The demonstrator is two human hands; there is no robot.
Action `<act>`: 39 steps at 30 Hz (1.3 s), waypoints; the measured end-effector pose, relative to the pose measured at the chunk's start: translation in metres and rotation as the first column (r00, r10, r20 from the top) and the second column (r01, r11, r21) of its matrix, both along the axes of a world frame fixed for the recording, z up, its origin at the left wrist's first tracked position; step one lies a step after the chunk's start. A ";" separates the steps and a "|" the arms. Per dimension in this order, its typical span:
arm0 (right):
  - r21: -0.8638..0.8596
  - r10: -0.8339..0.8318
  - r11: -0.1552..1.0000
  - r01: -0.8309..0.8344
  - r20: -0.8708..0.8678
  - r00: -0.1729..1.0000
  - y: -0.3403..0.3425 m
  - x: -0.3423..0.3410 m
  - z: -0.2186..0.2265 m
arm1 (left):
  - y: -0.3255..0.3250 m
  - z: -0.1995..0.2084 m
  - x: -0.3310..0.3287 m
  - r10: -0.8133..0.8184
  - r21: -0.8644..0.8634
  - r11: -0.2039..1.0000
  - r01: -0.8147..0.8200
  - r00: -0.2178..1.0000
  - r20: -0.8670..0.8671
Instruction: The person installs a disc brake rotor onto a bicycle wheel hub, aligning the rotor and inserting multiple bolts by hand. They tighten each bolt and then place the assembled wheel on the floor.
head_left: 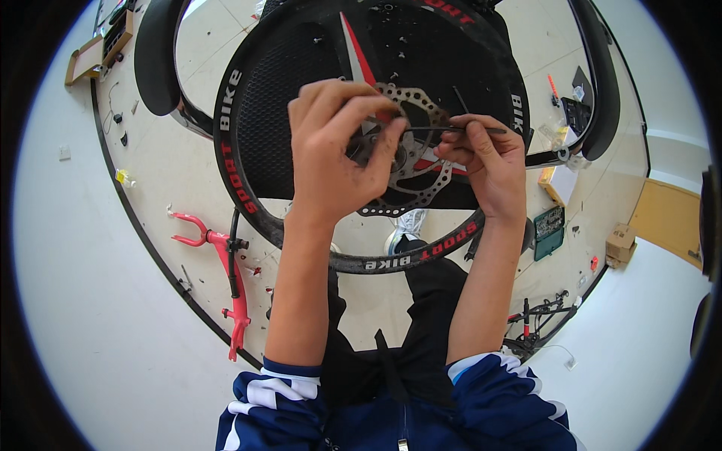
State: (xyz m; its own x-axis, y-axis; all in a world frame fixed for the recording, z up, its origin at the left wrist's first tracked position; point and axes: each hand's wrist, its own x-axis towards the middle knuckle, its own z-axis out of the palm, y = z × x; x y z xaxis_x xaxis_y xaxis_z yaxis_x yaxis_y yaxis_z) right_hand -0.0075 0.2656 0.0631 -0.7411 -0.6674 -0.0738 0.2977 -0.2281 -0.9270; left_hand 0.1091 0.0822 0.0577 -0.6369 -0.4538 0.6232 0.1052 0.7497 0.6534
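A black bicycle wheel (256, 165) lies flat in front of me, with a perforated brake disc (432, 177) at its hub. Above the disc, my right hand (492, 161) holds a thin dark rod-shaped tool (451, 129) sideways between thumb and fingers. The tool's left end reaches the fingertips of my left hand (338, 150). Thumb and forefinger are pinched together there, and whatever small thing they hold is too hidden to make out. Another thin dark rod (460, 100) lies on the wheel just beyond my right hand. Small loose bolts (401, 55) rest on the wheel's far part.
The wheel rests on a chair with black armrests (156, 56) (602, 83). On the tiled floor lie a pink bicycle fork and frame part (235, 286) at left, an open green case (549, 233) at right, a cardboard box (621, 244) and black bike parts (538, 319).
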 end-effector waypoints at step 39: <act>0.235 0.033 0.971 -0.033 0.003 0.999 0.010 0.008 0.020 | -0.001 0.005 0.026 -0.155 -0.030 0.987 0.160 0.978 0.140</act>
State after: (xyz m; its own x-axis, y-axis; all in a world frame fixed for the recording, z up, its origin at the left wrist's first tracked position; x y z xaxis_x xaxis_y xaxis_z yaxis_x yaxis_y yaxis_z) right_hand 0.0006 0.2757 0.0830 -0.7190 -0.6555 -0.2310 0.3005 0.0066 -0.9538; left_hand 0.1351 0.0815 0.0626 -0.7787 -0.3173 0.5413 0.1359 0.7569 0.6392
